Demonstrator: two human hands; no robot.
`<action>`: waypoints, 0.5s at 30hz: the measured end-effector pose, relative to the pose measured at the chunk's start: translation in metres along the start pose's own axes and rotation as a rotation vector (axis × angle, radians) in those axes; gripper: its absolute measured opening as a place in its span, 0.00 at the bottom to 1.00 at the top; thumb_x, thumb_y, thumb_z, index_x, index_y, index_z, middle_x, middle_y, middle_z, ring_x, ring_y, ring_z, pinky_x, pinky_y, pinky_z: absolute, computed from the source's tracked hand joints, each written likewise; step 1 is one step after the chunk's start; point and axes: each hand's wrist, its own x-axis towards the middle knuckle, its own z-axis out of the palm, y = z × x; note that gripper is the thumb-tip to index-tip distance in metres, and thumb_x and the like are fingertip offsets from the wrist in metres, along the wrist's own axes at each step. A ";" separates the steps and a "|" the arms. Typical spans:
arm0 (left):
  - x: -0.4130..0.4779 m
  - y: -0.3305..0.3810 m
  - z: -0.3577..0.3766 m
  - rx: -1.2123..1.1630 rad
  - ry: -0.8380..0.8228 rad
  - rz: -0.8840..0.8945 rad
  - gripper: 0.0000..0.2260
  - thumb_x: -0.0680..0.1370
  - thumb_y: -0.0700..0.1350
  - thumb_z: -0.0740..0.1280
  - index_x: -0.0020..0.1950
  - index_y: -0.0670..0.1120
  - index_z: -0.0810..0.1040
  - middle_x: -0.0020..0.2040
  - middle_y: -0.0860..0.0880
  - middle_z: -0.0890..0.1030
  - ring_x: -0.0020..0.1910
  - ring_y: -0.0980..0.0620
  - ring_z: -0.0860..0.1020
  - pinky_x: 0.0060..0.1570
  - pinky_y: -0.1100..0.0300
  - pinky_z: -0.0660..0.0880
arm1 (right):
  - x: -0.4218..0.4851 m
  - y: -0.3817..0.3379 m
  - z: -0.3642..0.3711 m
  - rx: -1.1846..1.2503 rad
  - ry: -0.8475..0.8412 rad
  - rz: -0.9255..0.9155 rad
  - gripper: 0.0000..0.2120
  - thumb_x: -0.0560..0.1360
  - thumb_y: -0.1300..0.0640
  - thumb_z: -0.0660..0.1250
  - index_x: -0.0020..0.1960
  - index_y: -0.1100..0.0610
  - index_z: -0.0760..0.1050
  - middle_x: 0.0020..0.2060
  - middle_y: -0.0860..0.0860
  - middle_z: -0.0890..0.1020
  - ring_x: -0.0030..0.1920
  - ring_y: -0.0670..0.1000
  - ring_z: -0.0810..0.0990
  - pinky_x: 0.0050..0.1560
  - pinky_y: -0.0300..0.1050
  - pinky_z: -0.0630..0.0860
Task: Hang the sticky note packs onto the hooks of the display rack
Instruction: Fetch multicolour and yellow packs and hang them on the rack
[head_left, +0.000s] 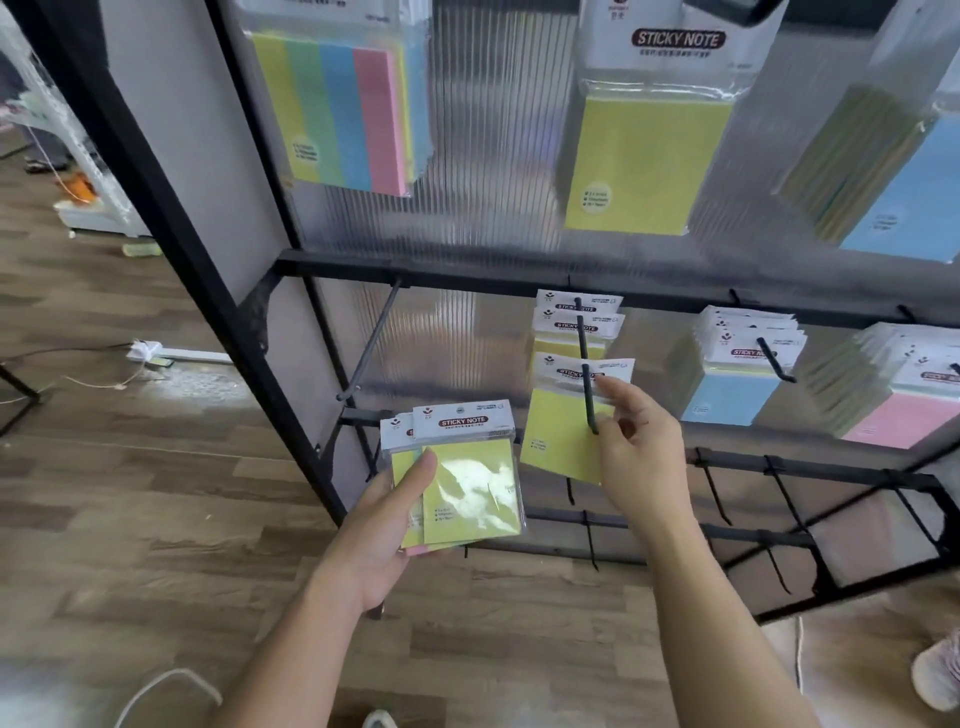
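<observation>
My left hand (382, 525) holds a small stack of sticky note packs (467, 478), yellow-green on top, in front of the rack's lower left. My right hand (636, 457) pinches a yellow pack (558, 441) by its right edge, and that pack's white header is threaded on a black hook (587, 384) of the middle rail. Two more yellow packs (574, 322) hang further back on the same hook. To the left, a long hook (371, 343) carries nothing.
The black rack frame (415, 270) has a ribbed clear back panel. Blue packs (737, 374) and pink packs (904, 410) hang to the right, larger packs above. Lower rails (779, 467) bear bare hooks. A power strip (156, 353) and cables lie on the wooden floor.
</observation>
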 end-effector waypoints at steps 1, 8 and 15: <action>0.001 0.001 0.000 -0.006 0.007 0.003 0.23 0.68 0.57 0.68 0.61 0.52 0.78 0.54 0.47 0.85 0.50 0.46 0.83 0.47 0.50 0.79 | 0.006 -0.001 0.002 0.005 -0.018 0.017 0.19 0.77 0.66 0.60 0.65 0.51 0.74 0.47 0.51 0.78 0.39 0.43 0.73 0.41 0.28 0.70; 0.007 0.009 0.002 -0.045 -0.002 0.019 0.20 0.68 0.56 0.68 0.59 0.52 0.79 0.50 0.49 0.86 0.48 0.49 0.84 0.42 0.53 0.78 | 0.035 -0.008 0.009 -0.084 -0.084 0.026 0.25 0.78 0.65 0.57 0.72 0.48 0.66 0.60 0.51 0.74 0.49 0.49 0.75 0.58 0.53 0.75; 0.014 0.009 0.004 -0.009 0.002 -0.019 0.28 0.64 0.59 0.72 0.62 0.53 0.78 0.55 0.48 0.85 0.56 0.45 0.82 0.59 0.44 0.76 | 0.027 -0.001 0.008 -0.158 -0.131 0.057 0.31 0.77 0.67 0.60 0.74 0.42 0.60 0.58 0.53 0.76 0.54 0.49 0.75 0.59 0.51 0.75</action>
